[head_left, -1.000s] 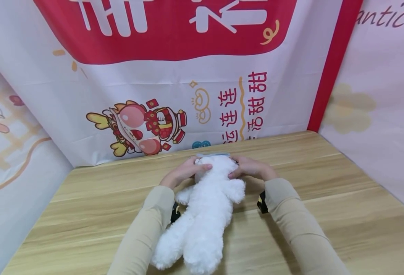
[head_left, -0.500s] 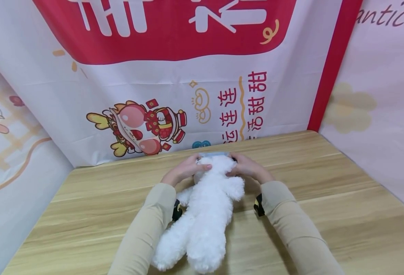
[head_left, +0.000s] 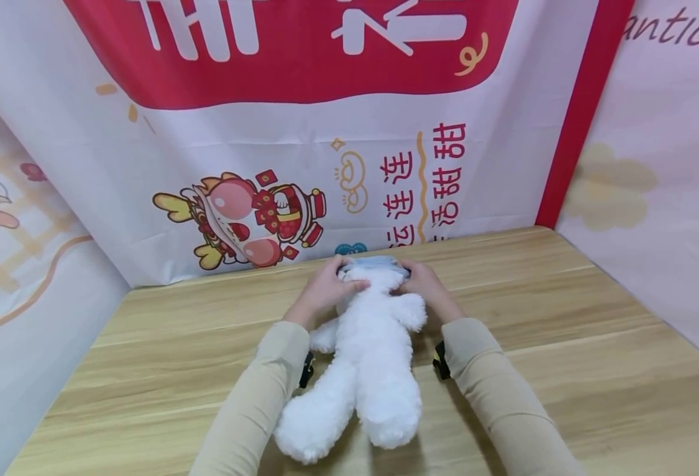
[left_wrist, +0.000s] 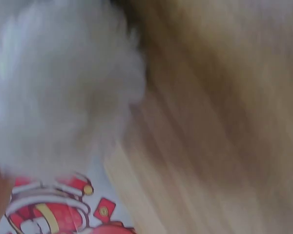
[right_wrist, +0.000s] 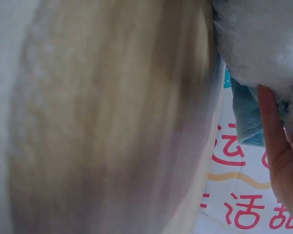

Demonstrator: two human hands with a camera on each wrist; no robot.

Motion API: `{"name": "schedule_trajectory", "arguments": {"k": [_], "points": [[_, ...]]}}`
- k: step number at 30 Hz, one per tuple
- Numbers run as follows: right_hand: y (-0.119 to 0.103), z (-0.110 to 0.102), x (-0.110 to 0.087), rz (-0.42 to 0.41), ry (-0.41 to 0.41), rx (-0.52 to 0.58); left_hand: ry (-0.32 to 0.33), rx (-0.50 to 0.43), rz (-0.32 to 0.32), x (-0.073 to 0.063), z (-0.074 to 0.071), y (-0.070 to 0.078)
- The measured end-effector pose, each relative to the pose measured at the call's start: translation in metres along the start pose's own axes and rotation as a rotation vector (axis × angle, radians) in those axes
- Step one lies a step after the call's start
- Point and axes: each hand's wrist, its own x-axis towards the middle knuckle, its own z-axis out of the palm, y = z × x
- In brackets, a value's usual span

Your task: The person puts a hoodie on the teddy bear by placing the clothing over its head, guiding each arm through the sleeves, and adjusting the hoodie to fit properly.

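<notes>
A fluffy white plush toy (head_left: 373, 350) hangs just over or lies on the wooden table, legs toward me. My left hand (head_left: 326, 291) grips the left side of its head, thumb across the white fur. On the opposite side my right hand (head_left: 425, 285) holds the head too. Light blue fabric (head_left: 379, 262) shows at the top of the head, between the two hands. In the right wrist view this blue fabric (right_wrist: 248, 114) droops beside a straight finger. White fur (left_wrist: 63, 92) fills the left wrist view's upper left, blurred. The toy's face is hidden.
A wooden table (head_left: 195, 357) reaches back to a white printed cloth (head_left: 302, 132) with red lettering and a cartoon figure. More printed cloth hangs at the left (head_left: 10, 198) and right (head_left: 653, 165). Both wrists carry small black devices (head_left: 441, 360).
The toy's legs have swung to the right and spread apart. More of the blue fabric shows at its head. Both hands have turned upward slightly, and the right forearm has shifted inward.
</notes>
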Motion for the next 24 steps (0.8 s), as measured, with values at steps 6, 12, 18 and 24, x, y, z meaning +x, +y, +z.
{"name": "schedule_trajectory", "arguments": {"k": [6, 12, 18, 24], "points": [[-0.001, 0.0, 0.0, 0.03, 0.034, -0.013, -0.083, 0.023, 0.078, -0.001, -0.01, -0.004], [-0.003, -0.001, -0.002, 0.013, 0.055, -0.017, -0.007, 0.1, 0.087, -0.002, -0.003, 0.0], [-0.002, 0.003, -0.001, 0.006, 0.105, -0.039, 0.109, 0.212, 0.115, -0.003, 0.005, 0.004], [-0.001, 0.003, -0.001, 0.0, 0.132, 0.017, 0.249, 0.273, 0.132, 0.001, 0.013, 0.004]]}}
